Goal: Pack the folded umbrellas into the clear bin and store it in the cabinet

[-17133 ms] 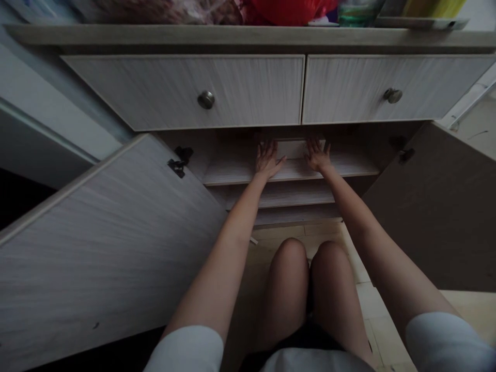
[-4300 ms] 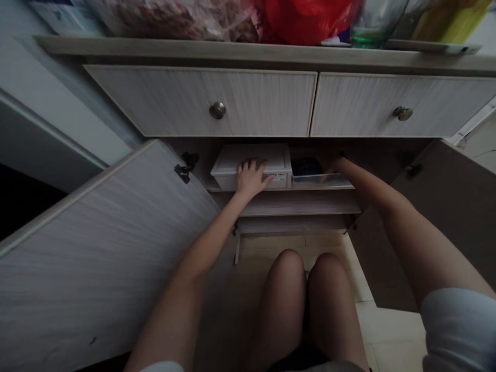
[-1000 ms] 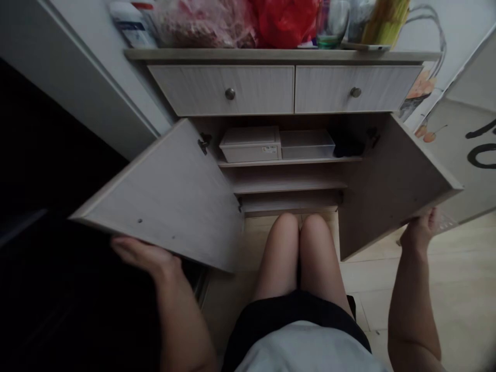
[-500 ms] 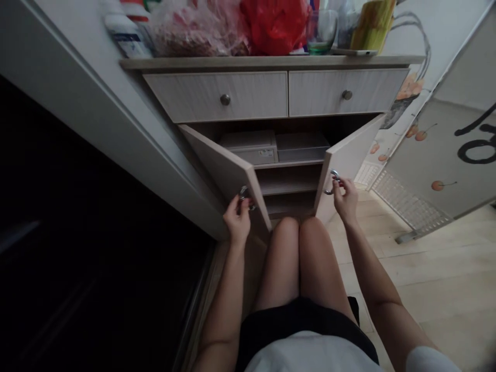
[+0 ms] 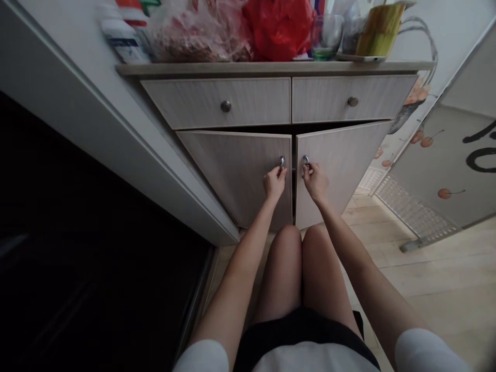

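wooden doors (image 5: 248, 165) nearly shut, interior hidden, hands (image 5: 274, 182) on knobs (image 5: 282, 162)

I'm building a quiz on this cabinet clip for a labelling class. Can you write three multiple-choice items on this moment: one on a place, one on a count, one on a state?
1. Where is the red bag?
A. on the cabinet top
B. on the floor
C. inside a drawer

2. How many drawer knobs show above the doors?
A. one
B. two
C. four

3. How do the two cabinet doors stand?
A. wide open
B. taken off
C. almost shut, a narrow gap between them

Answers:
1 A: the bag sits on the cabinet top beside a glass.
2 B: one knob on the left drawer, one on the right drawer.
3 C: the left hand holds the left door knob, the right hand holds the right door knob, and only a dark slit parts the left door and right door.
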{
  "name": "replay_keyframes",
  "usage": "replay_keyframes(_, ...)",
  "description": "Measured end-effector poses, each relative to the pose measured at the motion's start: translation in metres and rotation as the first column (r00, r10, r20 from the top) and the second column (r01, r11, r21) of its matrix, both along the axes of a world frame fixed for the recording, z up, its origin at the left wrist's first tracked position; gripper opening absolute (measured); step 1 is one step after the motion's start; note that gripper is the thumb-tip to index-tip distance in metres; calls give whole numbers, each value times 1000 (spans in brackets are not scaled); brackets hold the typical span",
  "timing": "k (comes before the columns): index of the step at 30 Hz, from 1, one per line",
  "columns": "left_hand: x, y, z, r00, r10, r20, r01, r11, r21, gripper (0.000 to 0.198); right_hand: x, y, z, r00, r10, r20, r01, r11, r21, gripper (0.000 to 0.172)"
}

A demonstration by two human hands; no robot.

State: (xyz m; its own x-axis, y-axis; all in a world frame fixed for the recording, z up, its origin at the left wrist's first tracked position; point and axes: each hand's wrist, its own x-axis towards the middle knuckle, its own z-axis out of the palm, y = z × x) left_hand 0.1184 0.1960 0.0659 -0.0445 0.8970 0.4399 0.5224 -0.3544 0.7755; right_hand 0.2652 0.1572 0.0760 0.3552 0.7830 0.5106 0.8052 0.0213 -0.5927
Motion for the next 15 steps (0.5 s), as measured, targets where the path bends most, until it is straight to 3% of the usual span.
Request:
replay_keyframes(8,13,32,9,996,45,-76,-48,998,-28,23,-5,41,8,997,3,79,0,999,-44,41)
replay_keyframes(15,18,43,14,988,84,-133,-88,996,-24,24,-7,58,12,995,-2,98,8,998,-65,38)
